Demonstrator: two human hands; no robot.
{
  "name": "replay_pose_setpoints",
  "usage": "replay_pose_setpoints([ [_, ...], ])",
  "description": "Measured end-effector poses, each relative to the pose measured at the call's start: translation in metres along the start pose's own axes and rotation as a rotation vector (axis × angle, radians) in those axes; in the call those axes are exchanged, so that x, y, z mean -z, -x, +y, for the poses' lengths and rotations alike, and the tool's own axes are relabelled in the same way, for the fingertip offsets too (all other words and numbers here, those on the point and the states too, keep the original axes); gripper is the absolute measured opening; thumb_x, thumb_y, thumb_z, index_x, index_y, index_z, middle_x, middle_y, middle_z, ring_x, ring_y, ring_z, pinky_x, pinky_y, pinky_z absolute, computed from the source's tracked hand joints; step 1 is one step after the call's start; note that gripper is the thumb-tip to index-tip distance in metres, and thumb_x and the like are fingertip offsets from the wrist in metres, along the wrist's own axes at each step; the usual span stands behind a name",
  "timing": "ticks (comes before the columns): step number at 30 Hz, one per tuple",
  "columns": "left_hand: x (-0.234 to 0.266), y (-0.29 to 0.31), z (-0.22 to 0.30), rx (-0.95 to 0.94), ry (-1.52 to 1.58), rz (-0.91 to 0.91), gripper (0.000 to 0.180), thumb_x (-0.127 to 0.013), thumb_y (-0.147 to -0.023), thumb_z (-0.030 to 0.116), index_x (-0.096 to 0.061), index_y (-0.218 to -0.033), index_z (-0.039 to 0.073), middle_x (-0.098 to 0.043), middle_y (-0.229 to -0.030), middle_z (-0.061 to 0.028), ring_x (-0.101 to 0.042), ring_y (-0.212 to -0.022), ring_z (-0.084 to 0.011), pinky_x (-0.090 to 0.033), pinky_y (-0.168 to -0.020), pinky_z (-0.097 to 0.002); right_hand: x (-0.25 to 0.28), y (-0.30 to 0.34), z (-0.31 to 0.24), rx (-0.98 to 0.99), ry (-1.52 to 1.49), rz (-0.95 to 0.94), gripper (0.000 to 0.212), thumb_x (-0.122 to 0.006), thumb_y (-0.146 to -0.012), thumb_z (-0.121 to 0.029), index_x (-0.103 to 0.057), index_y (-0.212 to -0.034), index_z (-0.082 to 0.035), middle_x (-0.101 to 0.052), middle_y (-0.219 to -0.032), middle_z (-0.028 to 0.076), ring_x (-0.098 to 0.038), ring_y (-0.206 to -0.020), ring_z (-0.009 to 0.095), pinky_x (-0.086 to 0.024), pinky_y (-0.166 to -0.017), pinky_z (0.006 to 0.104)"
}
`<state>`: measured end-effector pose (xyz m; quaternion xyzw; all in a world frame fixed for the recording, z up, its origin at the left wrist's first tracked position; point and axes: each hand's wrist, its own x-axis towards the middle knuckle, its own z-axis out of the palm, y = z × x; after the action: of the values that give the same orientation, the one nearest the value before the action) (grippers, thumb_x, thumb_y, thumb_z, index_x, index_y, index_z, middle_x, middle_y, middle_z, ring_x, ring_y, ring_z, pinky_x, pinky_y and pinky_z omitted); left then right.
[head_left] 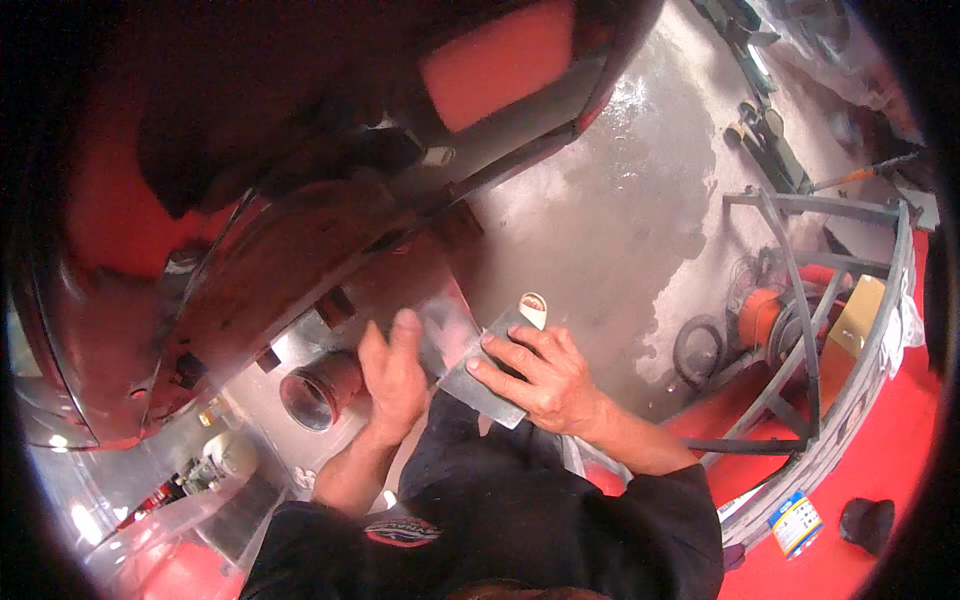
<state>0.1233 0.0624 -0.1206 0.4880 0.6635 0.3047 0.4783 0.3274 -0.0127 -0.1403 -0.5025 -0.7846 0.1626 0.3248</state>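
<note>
My right hand [545,380] grips a flat grey rectangular pad [485,385], its fingers spread over the top face. My left hand [395,385] is raised to the left of the pad, fingers apart, holding nothing that I can see. Just beyond both hands lies a shiny reddish panel [445,315], partly hidden by the left hand. Past it, the dark red body of a car [300,240] fills the upper left. Whether the pad touches the panel, I cannot tell.
A dark red bucket [320,390] stands left of my left hand. Wet patches mark the grey floor [600,200]. To the right are a grey metal frame [795,300], an orange reel [762,318] and a cardboard box [855,315]. A blue-and-white packet [797,525] lies on red flooring.
</note>
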Motion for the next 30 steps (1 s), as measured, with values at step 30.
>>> replay_pose_setpoints([
  [30,-0.132,-0.001,0.076,0.021,0.518,-0.216,0.029,-0.058,-0.101,0.016,-0.057,-0.126,0.001,-0.066,-0.120,-0.0129,-0.067,-0.105,-0.0234,-0.057,-0.088,-0.0391,0.093,0.069,0.059,-0.369,-0.084,0.484,0.038,-0.068,-0.083,-0.007,-0.071,-0.121,-0.011,-0.068,-0.118,0.011,-0.062,-0.099,0.029,-0.051,-0.089,0.0403],
])
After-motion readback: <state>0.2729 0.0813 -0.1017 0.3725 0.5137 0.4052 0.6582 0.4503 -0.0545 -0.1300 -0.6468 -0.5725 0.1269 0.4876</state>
